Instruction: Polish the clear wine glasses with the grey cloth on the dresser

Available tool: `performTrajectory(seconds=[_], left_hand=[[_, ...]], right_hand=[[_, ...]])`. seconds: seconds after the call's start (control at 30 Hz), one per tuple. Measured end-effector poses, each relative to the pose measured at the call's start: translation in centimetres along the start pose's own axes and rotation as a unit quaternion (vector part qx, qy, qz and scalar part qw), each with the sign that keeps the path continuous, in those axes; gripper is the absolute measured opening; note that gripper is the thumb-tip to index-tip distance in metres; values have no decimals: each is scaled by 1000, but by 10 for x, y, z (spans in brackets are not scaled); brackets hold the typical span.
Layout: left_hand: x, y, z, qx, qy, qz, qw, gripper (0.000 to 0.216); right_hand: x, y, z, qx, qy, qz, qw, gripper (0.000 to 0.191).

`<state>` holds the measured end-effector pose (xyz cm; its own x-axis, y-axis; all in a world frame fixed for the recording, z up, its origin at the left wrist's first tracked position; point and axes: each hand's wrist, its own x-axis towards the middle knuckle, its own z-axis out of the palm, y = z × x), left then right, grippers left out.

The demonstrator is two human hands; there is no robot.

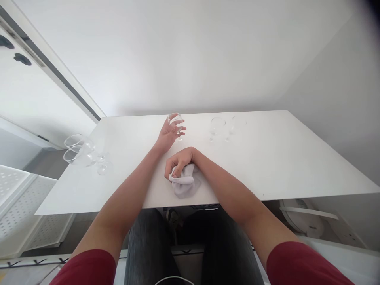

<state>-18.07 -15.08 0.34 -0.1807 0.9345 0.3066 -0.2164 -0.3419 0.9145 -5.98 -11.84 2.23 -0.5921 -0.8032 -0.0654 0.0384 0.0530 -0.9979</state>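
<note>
My left hand (168, 136) reaches toward the back of the white table, its fingers curved loosely around a clear stemmed glass (175, 120). The glass is upright, with its small foot low by the tabletop; whether it bears on the table I cannot tell. Closer to me, my right hand (179, 161) is closed on a pale, crumpled cloth (183, 184) that rests on the table near its front edge. Two more stemmed glasses, a left one (218, 124) and a fainter right one (233, 126), stand to the right of my left hand.
On the table's left side are two clear stemmed glasses, one farther (78, 141) and one nearer (77, 156). The white table (282, 158) backs onto a wall. White perforated bins (26, 206) stand at lower left, by a door (32, 87).
</note>
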Motion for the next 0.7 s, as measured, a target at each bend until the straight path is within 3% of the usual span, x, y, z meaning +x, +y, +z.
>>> performTrajectory(seconds=[0.53, 0.7], left_hand=[[2, -18, -1, 101, -113, 6, 988, 85], [4, -31, -3, 190, -73, -2, 979, 66]], right_hand=[[3, 0, -1, 6, 69, 10, 998, 50], [3, 3, -2, 15, 76, 6, 997, 47]])
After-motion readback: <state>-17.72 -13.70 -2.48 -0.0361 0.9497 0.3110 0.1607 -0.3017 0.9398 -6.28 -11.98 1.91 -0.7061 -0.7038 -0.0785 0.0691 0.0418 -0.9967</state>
